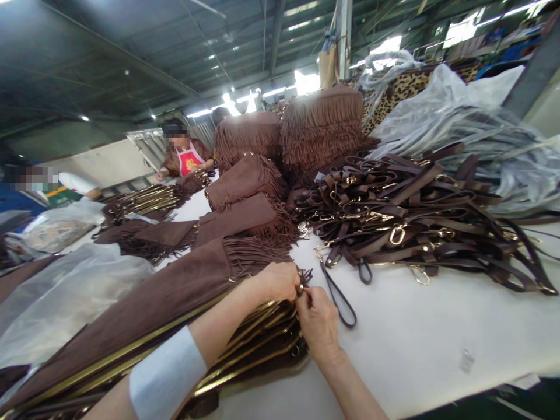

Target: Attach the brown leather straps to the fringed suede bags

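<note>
A brown suede fringed bag (170, 291) lies on top of a stack of similar bags with gold zippers (245, 356). My left hand (280, 281) reaches across the stack with its fingers closed at the bag's right end. My right hand (318, 319) meets it there, thumb and fingers pinched together. Between the fingertips shows a small metal fitting (300, 287), partly hidden. Just right of my hands, a thin brown wrist strap (339, 297) with a gold clasp lies on the white table (415, 338).
A heap of brown leather straps with gold hardware (394, 216) covers the right back. Fringed bags (321, 128) are piled behind. Clear plastic bags (83, 291) lie left and plastic-wrapped goods (472, 128) right. Across the table is a person in a red apron (189, 158); another is far left.
</note>
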Demonstrator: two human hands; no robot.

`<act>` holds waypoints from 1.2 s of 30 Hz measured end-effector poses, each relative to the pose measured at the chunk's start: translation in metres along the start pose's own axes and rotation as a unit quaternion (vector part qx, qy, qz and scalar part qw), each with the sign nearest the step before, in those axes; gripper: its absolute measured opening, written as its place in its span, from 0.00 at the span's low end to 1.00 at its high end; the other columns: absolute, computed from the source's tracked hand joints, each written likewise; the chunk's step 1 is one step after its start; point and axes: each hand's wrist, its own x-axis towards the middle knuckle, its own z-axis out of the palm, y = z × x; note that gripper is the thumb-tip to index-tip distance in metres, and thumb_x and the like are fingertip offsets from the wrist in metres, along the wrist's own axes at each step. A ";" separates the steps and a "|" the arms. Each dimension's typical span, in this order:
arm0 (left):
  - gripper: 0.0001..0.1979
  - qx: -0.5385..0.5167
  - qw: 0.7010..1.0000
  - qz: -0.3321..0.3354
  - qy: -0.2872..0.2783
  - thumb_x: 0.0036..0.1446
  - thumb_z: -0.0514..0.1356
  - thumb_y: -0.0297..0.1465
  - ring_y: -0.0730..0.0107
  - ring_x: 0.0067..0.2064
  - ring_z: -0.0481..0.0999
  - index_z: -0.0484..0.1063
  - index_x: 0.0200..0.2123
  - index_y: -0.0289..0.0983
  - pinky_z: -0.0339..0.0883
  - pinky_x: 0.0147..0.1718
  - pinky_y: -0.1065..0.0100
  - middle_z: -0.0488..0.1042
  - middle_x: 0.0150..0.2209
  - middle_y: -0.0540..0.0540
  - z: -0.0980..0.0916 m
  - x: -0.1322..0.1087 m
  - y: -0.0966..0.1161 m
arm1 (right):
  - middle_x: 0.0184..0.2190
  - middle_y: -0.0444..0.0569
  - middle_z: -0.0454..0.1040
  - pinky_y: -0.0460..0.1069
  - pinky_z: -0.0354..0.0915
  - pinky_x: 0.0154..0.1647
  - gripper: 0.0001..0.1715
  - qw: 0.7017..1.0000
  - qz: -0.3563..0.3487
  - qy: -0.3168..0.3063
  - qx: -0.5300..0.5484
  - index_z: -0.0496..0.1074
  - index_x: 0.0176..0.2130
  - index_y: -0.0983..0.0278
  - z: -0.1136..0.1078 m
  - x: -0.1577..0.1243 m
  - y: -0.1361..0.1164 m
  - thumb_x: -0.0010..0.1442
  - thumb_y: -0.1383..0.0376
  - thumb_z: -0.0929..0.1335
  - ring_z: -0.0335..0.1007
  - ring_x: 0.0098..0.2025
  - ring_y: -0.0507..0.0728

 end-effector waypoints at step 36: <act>0.09 0.061 0.984 0.119 0.117 0.52 0.53 0.27 0.62 0.35 0.71 0.73 0.26 0.36 0.61 0.38 0.57 0.70 0.32 0.44 0.017 -0.013 0.007 | 0.14 0.43 0.68 0.41 0.52 0.16 0.09 0.753 0.469 -0.179 0.426 0.68 0.19 0.67 -0.023 0.022 -0.002 0.34 0.63 0.68 0.56 0.16 0.45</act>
